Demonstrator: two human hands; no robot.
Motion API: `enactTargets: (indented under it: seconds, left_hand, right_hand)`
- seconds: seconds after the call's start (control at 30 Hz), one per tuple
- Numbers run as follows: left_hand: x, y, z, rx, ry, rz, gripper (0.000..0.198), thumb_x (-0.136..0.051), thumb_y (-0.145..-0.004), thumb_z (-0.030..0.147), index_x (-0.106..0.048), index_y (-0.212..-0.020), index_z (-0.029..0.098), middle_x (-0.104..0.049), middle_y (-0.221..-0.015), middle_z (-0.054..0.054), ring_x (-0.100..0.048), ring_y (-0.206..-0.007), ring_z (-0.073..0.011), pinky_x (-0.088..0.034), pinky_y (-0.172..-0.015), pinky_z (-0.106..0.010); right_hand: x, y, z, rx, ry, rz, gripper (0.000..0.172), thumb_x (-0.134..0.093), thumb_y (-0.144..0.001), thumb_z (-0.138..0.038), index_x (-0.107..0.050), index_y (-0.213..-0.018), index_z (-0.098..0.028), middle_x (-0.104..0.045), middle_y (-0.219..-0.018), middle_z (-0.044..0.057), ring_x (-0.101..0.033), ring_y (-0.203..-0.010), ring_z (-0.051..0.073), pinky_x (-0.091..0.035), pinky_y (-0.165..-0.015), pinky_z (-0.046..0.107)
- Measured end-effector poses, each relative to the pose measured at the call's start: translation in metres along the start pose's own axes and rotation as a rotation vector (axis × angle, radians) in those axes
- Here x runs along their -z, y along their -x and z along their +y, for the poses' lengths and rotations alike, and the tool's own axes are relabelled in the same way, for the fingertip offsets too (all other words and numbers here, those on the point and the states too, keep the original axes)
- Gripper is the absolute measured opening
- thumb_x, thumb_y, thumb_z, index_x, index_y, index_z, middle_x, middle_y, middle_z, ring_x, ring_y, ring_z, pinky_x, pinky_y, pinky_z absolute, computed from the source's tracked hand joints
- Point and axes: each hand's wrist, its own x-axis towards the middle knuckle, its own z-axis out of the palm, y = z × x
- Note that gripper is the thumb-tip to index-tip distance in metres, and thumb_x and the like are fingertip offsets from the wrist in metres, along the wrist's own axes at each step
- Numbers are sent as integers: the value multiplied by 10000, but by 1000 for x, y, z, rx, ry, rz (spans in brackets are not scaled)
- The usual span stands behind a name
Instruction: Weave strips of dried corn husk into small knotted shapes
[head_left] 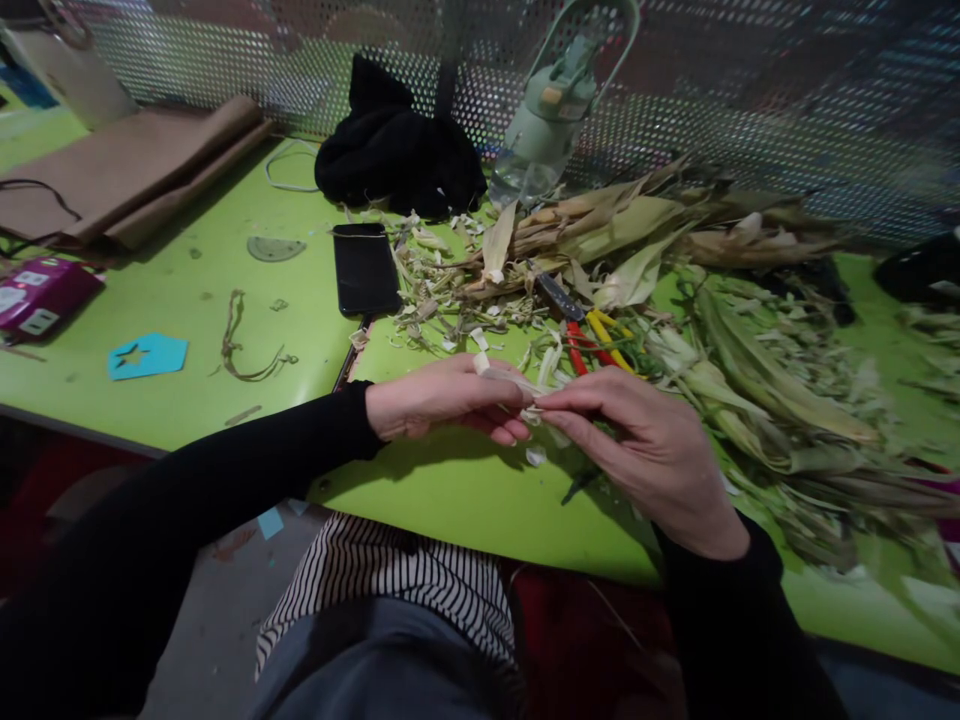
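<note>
1. Since the pale strip [510,376] sits right between both hands, over the near part of the green worktop [480,515], I'd say it's all finger control.
2. The left hand [450,395] has it lightly between thumb and fingers, one end poking up past them. The right hand [645,440] pinches the other end, thumb against forefinger. So both grips are on the strip; what's happening right under the fingertips is too small to tell.
3. Imo go easy: stuff this thin probably splits if yanked. I'd let the left steady it and work in short moves, close to the pinch.
4. Mind your knuckles, the pliers [576,348] with red and yellow handles lie just beyond the right hand.
5. Loose scraps [427,312] spread out by the phone [365,268], so I'd keep them off your working spot. Bigger dry husks [630,235] are piled farther back.
</note>
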Motion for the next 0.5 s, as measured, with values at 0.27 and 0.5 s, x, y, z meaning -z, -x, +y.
enactTargets:
  seconds: [0.27, 0.5]
  left_hand:
    - [-3, 0, 0, -8, 5, 19, 87, -622, -883, 139, -632, -805, 103, -664, -732, -13, -630, -680, -69, -548, -771, -246]
    - [-4, 1, -1, -67, -12, 21, 118, -586, -835, 1, -639, -856, 105, -676, -773, -10, -648, -727, -77, -535, -893, -297]
  right_hand:
    - [-3, -1, -1, 21, 73, -37, 63, -659, -887, -206, -703, -878, -251, -707, -791, 20, -660, -696, 171, -518, -623, 311]
    - [-4, 0, 0, 0, 93, -20, 64, -649, -886, -197, -699, -875, -235, -710, -805, 29, -652, -696, 166, -500, -615, 295]
